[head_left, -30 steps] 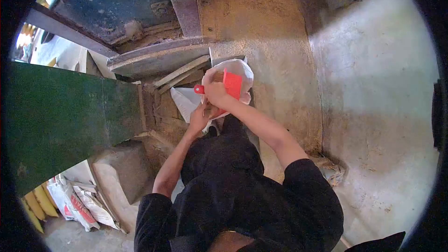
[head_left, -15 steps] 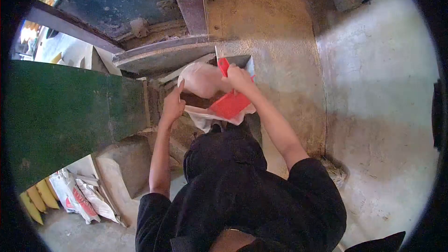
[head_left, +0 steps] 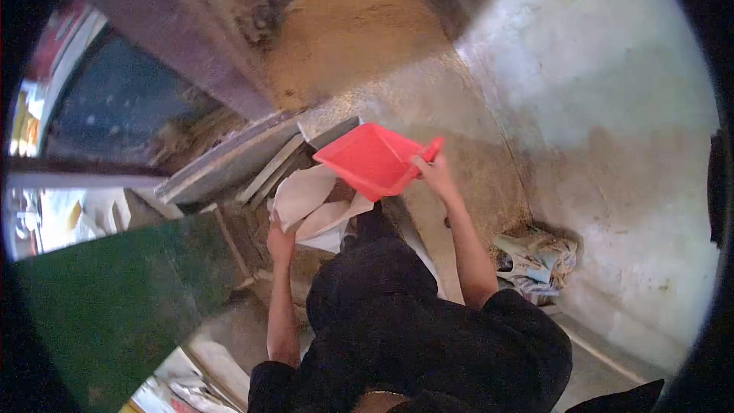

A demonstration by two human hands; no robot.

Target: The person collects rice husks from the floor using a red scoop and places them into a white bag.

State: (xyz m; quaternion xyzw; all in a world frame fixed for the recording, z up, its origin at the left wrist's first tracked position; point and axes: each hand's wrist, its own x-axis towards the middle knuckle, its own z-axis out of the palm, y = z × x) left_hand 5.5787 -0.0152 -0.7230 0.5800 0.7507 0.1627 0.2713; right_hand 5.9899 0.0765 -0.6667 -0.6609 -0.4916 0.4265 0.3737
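Observation:
My right hand (head_left: 437,176) is closed round the handle of a red dustpan (head_left: 367,154). The pan's broad face is turned up towards me, its front edge pointing left over the mouth of a white sack (head_left: 302,195). With closed fingers, my left hand (head_left: 280,239) grips the sack's left rim. The sack gapes between my hands, close in front of my dark-clothed legs, and its lower part is hidden.
A golden-brown layer of loose grainy material (head_left: 344,30) covers the floor ahead. To the left stands a dark green panel (head_left: 138,291). A pale wall (head_left: 612,145) rises on the right, with a crumpled bag (head_left: 539,256) at its foot. Wooden posts (head_left: 176,30) stand at upper left.
The dustpan has come up out of the sack's mouth and turned face up, its handle now to the right. My left hand now grips the sack's rim. The view has turned.

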